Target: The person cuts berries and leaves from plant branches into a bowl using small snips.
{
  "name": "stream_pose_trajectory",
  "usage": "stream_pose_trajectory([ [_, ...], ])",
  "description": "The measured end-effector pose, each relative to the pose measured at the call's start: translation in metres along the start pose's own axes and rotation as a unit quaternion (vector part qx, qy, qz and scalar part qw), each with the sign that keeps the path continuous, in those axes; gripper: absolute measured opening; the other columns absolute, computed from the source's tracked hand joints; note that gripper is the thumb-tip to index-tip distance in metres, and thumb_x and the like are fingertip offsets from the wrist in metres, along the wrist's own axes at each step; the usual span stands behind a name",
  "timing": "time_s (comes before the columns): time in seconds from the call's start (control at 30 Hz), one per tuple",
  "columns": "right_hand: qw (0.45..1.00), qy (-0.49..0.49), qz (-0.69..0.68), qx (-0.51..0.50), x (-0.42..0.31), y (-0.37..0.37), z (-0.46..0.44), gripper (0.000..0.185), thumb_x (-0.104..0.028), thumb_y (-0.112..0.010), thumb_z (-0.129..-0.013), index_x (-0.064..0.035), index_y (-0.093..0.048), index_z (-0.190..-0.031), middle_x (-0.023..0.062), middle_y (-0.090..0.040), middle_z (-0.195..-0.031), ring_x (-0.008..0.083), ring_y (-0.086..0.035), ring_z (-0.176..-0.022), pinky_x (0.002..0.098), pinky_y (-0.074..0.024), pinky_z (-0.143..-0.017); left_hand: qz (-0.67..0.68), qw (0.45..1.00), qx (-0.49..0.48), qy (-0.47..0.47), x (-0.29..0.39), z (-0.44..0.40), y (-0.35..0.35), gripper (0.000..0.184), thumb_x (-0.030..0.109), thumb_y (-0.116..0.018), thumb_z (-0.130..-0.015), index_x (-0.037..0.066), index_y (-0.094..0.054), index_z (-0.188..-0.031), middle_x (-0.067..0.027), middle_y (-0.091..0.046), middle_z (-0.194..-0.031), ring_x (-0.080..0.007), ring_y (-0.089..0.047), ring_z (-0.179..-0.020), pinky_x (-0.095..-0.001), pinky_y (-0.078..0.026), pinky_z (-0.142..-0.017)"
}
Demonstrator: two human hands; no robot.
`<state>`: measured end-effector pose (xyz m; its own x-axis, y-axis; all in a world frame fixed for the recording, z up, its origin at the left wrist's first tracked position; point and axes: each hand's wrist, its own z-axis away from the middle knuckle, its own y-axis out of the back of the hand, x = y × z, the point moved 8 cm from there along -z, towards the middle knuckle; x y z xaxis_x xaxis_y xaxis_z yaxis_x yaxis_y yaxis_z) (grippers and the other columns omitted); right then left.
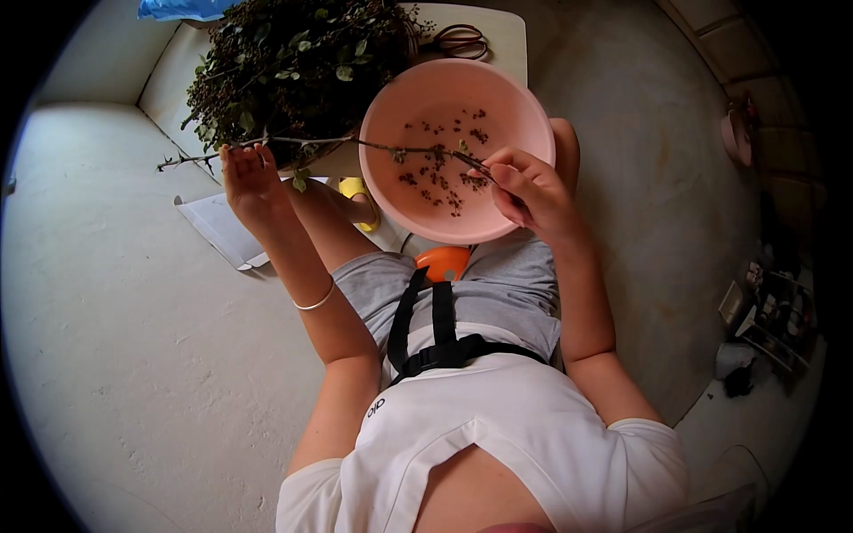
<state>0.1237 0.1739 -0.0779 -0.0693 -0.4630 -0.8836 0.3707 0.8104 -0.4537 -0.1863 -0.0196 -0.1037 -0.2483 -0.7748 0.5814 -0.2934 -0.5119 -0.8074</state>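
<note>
Okay, our left hand (253, 186) is pinched shut at the fingertips on a thin branch (311, 140), toward its left end. Our right hand (542, 195) is curled closed around a slim dark tool (469, 162); we can't make out its type or whether its tips are apart. Tips are at the branch's right end; contact unclear.

Branch runs roughly level, left to right, its right part above a pink basin (386, 191). Dark berry clusters (478, 135) lie scattered on the basin floor. Basin sits just beyond our lap, against the near side of the table (505, 27); we can't see what bears it.

Far left of the basin: big heap of leafy, berried stems (302, 80). Scissors (455, 43) lie on the table, right of the heap. Orange object (442, 262) near, between our legs. White sheet (222, 226) on the floor, left.
</note>
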Motion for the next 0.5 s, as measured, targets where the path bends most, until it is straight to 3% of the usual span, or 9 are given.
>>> stream_pose_trajectory([
  [0.5, 0.999, -0.009, -0.004, 0.032, 0.0015, 0.0056, -0.0036, 0.031, -0.030, -0.051, -0.101, -0.0007, -0.060, -0.105, -0.0045, -0.043, -0.052, 0.0013, -0.032, -0.039, 0.0167, -0.0223, -0.039, -0.002, 1.000, 0.009, -0.003, 0.0001, 0.0003, -0.0034, 0.017, 0.013, -0.055, -0.097, 0.004, -0.064, -0.107, -0.0043, -0.067, -0.088, -0.0161, -0.060, -0.084, -0.0376, -0.048, -0.089],
])
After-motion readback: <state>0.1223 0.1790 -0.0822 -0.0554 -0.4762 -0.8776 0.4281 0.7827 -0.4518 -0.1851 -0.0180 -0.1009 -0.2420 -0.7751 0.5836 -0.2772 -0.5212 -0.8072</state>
